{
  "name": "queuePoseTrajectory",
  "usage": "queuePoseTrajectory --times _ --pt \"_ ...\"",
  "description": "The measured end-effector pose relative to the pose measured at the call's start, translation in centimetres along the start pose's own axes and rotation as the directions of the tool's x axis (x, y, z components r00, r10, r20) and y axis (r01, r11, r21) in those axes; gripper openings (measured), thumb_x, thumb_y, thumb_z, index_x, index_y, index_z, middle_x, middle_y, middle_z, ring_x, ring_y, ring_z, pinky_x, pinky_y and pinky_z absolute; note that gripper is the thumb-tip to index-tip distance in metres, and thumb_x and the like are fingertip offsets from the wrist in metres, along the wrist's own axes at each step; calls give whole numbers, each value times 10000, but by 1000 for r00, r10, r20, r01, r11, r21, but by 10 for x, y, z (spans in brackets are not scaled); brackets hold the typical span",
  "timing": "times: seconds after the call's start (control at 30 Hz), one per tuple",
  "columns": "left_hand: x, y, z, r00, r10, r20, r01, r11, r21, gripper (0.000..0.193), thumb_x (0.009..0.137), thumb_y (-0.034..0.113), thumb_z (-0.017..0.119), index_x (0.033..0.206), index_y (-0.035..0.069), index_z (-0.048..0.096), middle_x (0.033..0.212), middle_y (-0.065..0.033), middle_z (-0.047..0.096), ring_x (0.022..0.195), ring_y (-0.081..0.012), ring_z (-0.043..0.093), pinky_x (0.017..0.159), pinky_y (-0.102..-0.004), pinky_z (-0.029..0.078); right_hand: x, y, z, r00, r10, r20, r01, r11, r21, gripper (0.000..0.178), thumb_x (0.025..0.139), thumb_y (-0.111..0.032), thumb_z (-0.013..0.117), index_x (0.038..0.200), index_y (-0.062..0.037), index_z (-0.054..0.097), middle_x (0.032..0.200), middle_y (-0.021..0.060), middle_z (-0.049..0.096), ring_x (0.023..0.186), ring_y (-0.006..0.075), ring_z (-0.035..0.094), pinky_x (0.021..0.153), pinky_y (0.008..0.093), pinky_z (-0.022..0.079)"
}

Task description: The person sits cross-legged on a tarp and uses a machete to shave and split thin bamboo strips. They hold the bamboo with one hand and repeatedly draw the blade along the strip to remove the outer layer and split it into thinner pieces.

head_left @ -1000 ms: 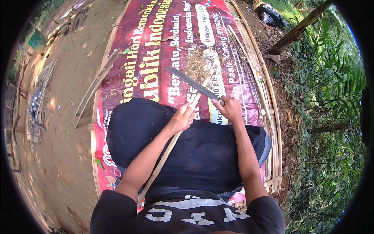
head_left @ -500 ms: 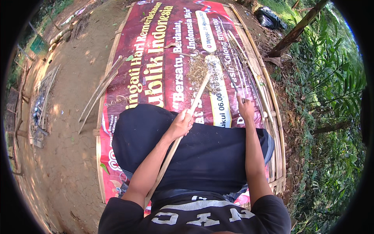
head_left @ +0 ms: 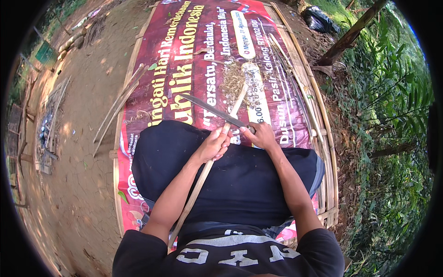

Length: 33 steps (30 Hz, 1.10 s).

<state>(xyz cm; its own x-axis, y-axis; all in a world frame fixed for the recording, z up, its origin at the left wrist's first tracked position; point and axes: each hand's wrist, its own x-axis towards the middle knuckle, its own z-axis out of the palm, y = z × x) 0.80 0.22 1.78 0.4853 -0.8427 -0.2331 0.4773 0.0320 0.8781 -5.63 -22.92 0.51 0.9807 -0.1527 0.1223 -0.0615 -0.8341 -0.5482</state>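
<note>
My left hand is wrapped round a long pale wooden stick, which runs from beside my waist up to a pile of shavings. My right hand grips the handle of a long machete. Its dark blade points to the upper left and crosses the stick just beyond my left fingers; whether it presses into the wood I cannot tell. Curly wood shavings lie heaped around the stick's far end, on a red printed banner. Dark cloth covers my folded legs.
The banner is spread over a bamboo platform with pole edges. Thin split strips rest across its left edge, and more slats lie along the right. Bare earth is on the left, green plants on the right. A black plastic bag sits at far right.
My right hand has swung inward to the left with the machete, bringing the blade from the right side across the stick. My left hand keeps its hold, almost in the same spot.
</note>
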Motion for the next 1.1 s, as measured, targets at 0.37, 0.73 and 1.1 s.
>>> queuePoseTrajectory --times 0.37,0.73,1.1 --pt "-1 -5 7 990 -126 -69 131 990 61 338 1091 402 384 1011 87 479 674 62 318 420 -20 293 335 -212 281 -1 -2 11 973 -216 81 217 976 -9 655 845 -681 595 686 -52 684 503 177 554 511 391 599 519 478 475" --pt "-2 7 12 985 -100 -143 114 989 93 311 1093 408 365 1043 113 446 689 72 323 436 -7 275 350 -197 236 11 40 14 969 -246 -24 241 963 -122 612 843 -677 600 784 -82 729 568 135 628 565 338 650 555 436 504" --pt "8 -1 8 990 -98 -98 105 992 70 340 1089 438 357 1027 115 443 682 71 316 433 -9 272 340 -193 237 3 11 2 978 -199 -62 188 970 -156 614 856 -643 621 663 -63 676 484 147 561 461 344 596 493 442 481"
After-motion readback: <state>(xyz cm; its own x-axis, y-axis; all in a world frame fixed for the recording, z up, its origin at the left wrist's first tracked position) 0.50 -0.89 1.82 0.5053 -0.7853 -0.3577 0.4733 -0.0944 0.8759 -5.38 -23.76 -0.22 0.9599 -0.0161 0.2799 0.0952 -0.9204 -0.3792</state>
